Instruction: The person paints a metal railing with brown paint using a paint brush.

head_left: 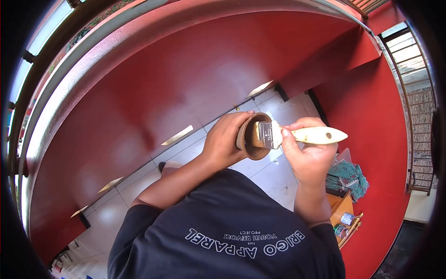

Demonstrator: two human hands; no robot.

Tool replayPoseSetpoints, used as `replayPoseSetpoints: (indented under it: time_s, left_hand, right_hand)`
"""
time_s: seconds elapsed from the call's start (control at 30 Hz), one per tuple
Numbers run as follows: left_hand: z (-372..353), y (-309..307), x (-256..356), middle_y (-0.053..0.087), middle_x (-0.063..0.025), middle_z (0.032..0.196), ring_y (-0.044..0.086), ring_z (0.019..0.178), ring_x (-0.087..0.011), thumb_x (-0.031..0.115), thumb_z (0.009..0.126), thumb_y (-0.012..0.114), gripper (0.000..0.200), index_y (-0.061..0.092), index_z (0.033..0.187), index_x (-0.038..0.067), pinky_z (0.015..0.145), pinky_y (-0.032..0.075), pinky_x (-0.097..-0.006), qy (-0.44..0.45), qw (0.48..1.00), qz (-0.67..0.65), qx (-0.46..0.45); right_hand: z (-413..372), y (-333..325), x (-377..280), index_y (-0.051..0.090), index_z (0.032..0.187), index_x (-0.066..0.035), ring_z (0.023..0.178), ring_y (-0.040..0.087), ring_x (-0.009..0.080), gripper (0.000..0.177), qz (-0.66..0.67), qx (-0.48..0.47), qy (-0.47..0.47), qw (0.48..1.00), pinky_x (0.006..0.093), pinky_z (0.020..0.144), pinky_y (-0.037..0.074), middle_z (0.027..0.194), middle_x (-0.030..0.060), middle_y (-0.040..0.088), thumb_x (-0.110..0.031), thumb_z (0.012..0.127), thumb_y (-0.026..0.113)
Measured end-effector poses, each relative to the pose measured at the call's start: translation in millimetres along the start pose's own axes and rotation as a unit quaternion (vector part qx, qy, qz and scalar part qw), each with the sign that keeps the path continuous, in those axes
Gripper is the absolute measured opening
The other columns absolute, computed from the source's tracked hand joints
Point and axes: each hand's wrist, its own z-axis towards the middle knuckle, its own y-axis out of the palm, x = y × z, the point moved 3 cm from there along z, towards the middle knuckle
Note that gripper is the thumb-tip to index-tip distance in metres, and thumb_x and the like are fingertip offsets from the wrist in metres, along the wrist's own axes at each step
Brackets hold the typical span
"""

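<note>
My left hand (pixel 225 141) is wrapped round the side of a small brown pot (pixel 256 154), whose mouth is tilted toward the right. In my right hand (pixel 308 156) is a paintbrush with a pale handle (pixel 320 135), pinched near its metal band. The paintbrush's bristles (pixel 256 134) reach into the pot's mouth; their tips are partly hidden by the rim. The dark metal band (pixel 267 135) sits over the pot's edge. My left fingers lie mostly behind the pot and out of sight.
A red wall (pixel 176 74) curves in front, above a white tiled floor (pixel 139 179). On the right, a green checked cloth (pixel 347 179) lies by a wooden shelf (pixel 341 207) holding small containers (pixel 347 218). Railings (pixel 420 111) stand at the far right.
</note>
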Motion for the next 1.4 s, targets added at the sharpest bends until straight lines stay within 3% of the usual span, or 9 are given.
replayPoseSetpoints:
  time_s: [0.23, 0.33, 0.37, 0.5, 0.63, 1.03, 1.17, 1.23, 1.4]
  left_hand:
    - [4.0, -2.1, 7.4, 0.061, -0.0114, 0.122, 0.060, 0.110, -0.0334, 0.015, 0.055, 0.090, 0.088, 0.049, 0.132, 0.010, 0.094, 0.049, -0.0430, -0.001, 1.000, 0.000, 0.031]
    - [3.8, -3.3, 2.2, 0.061, -0.0115, 0.122, 0.059, 0.110, -0.0337, 0.015, 0.056, 0.090, 0.086, 0.049, 0.132, 0.010, 0.094, 0.049, -0.0433, -0.015, 0.999, 0.012, 0.033]
    - [2.8, -3.5, 0.4, 0.061, -0.0115, 0.121, 0.059, 0.110, -0.0337, 0.015, 0.056, 0.090, 0.085, 0.049, 0.131, 0.010, 0.094, 0.049, -0.0434, -0.022, 0.999, 0.016, 0.032]
    - [3.5, -4.9, 0.4, 0.061, -0.0115, 0.121, 0.060, 0.110, -0.0337, 0.015, 0.057, 0.089, 0.085, 0.049, 0.132, 0.011, 0.095, 0.049, -0.0433, -0.026, 0.999, 0.012, 0.034]
    - [4.0, -10.8, 3.2, 0.061, -0.0116, 0.122, 0.060, 0.110, -0.0339, 0.013, 0.055, 0.091, 0.088, 0.048, 0.132, 0.011, 0.092, 0.050, -0.0426, -0.022, 0.999, 0.022, 0.041]
    - [0.5, -33.5, 10.3, 0.061, -0.0123, 0.122, 0.060, 0.110, -0.0341, 0.016, 0.058, 0.092, 0.088, 0.047, 0.133, 0.010, 0.091, 0.051, -0.0429, -0.029, 0.997, 0.038, 0.067]
    - [-1.5, -55.3, 13.2, 0.060, -0.0131, 0.124, 0.061, 0.112, -0.0314, 0.022, 0.058, 0.095, 0.092, 0.046, 0.134, 0.008, 0.092, 0.051, -0.0415, -0.076, 0.995, 0.011, 0.069]
    - [-2.3, -71.9, 18.1, 0.059, -0.0131, 0.124, 0.060, 0.114, -0.0293, 0.025, 0.057, 0.096, 0.094, 0.046, 0.134, 0.007, 0.093, 0.051, -0.0407, -0.081, 0.994, -0.013, 0.075]
    - [-3.0, -134.1, 33.2, 0.061, -0.0131, 0.123, 0.060, 0.116, -0.0281, 0.028, 0.055, 0.097, 0.094, 0.049, 0.132, 0.006, 0.097, 0.050, -0.0394, -0.103, 0.989, -0.090, 0.058]
  right_hand:
    - [10.6, 21.7, 13.1, 0.065, 0.073, 0.002, 0.063, 0.065, 0.0142, 0.011, -0.100, -0.088, -0.007, 0.991, 0.0269, 0.058, 0.050, 0.077, 0.0080, 0.068, 0.005, 0.071, 0.075]
    - [15.8, 10.5, 5.6, 0.065, 0.075, 0.002, 0.065, 0.065, 0.0130, 0.012, -0.038, -0.038, -0.018, 0.998, 0.0267, 0.058, 0.050, 0.077, 0.0077, 0.067, 0.006, 0.071, 0.075]
    - [16.0, 3.1, 4.0, 0.064, 0.079, 0.002, 0.068, 0.064, 0.0113, 0.013, -0.025, -0.028, 0.046, 0.998, 0.0262, 0.058, 0.050, 0.078, 0.0067, 0.066, 0.006, 0.073, 0.075]
    - [22.6, -5.8, -1.0, 0.063, 0.084, 0.002, 0.070, 0.063, 0.0099, 0.013, 0.032, 0.003, 0.043, 0.999, 0.0240, 0.060, 0.049, 0.079, 0.0053, 0.064, 0.007, 0.077, 0.073]
    - [16.5, -7.5, 7.4, 0.063, 0.083, 0.003, 0.071, 0.064, 0.0102, 0.012, -0.055, -0.034, 0.014, 0.998, 0.0233, 0.062, 0.050, 0.079, 0.0057, 0.064, 0.008, 0.077, 0.072]
    - [16.4, -19.8, -18.8, 0.061, 0.090, 0.002, 0.073, 0.061, 0.0089, 0.015, -0.014, 0.004, -0.025, 1.000, 0.0221, 0.066, 0.048, 0.081, 0.0052, 0.064, 0.011, 0.080, 0.069]
    - [16.2, -32.0, 0.2, 0.059, 0.094, 0.000, 0.078, 0.064, 0.0134, 0.013, 0.162, 0.073, -0.003, 0.984, 0.0262, 0.070, 0.052, 0.087, 0.0077, 0.065, 0.007, 0.085, 0.065]
    - [14.0, -26.3, 6.4, 0.058, 0.100, -0.002, 0.081, 0.067, 0.0188, 0.011, 0.290, 0.096, 0.041, 0.951, 0.0328, 0.072, 0.056, 0.092, 0.0104, 0.067, -0.002, 0.090, 0.062]
    - [9.1, 13.6, 11.1, 0.060, 0.100, -0.008, 0.083, 0.070, 0.0204, 0.009, 0.502, 0.122, 0.151, 0.843, 0.0350, 0.072, 0.061, 0.092, 0.0093, 0.070, -0.011, 0.092, 0.062]
